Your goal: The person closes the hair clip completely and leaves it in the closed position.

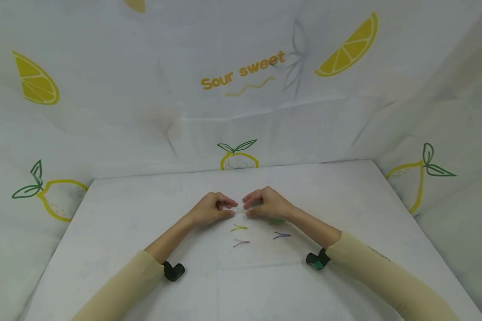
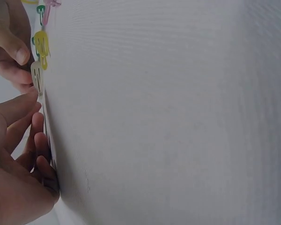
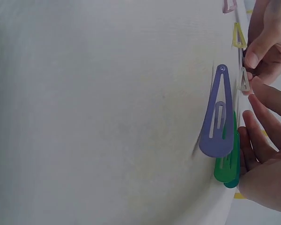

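A cream-white snap hair clip [image 1: 240, 212] is between the two hands, just above the white tabletop, its prongs apart. My left hand [image 1: 209, 208] pinches one end of this clip [image 2: 36, 75] with thumb and finger. At its other end, the thumb and fingers of my right hand [image 1: 268, 203] hold it, the fingertips partly hidden. Nearer to me lie a yellow hair clip [image 1: 238, 228], a pale pink one [image 1: 241, 242] and a purple one [image 3: 216, 126]. Green clips [image 3: 225, 169] lie beneath the right hand, partly covered by it and by the purple clip in the right wrist view.
The white tabletop [image 1: 104, 232] ends at a hanging white cloth [image 1: 124, 133] with lemon prints behind and at both sides. Each wrist bears a small black camera, one on the left [image 1: 174, 271] and one on the right [image 1: 317, 259].
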{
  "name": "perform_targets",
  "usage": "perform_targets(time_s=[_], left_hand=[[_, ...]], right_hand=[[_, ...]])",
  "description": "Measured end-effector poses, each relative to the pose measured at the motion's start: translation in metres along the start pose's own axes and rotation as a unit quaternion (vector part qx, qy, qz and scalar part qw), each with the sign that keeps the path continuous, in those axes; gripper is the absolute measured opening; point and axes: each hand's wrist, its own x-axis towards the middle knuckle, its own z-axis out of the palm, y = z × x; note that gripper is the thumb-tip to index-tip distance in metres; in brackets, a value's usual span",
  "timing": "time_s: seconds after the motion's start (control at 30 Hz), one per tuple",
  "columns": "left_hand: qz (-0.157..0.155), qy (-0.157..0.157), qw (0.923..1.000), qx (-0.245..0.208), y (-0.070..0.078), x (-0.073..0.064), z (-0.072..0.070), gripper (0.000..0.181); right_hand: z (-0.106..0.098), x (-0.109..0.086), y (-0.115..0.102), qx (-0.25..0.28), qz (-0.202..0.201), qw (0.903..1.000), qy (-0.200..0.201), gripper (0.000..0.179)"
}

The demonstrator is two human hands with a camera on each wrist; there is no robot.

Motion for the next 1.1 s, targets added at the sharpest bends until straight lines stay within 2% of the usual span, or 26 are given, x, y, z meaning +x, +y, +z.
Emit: perform_targets(time_s=[0.23,0.6,0.87,1.1], left_hand=[[-0.003,0.001,0.9999,0.012,-0.0002,0.0007,0.0042,0.027],[0.001,0.010,0.9995,0.031,0.0007,-0.0012,0.0080,0.024],[-0.009,0.014,0.9990,0.040,0.0021,-0.0009,0.0091,0.020],[-0.004,0.016,0.9990,0.041,0.0019,-0.0014,0.0093,0.015]], right_hand=[[0.0021,0.0009,-0.0006,-0.020,0.000,0.9998,0.005,0.011],[0.0054,0.0021,-0.0038,-0.079,-0.024,0.9965,0.010,0.007],[0.0068,0.0029,-0.0032,-0.089,-0.033,0.9953,0.021,0.006],[0.0074,0.0034,-0.0022,-0.087,-0.042,0.9947,0.037,0.007]])
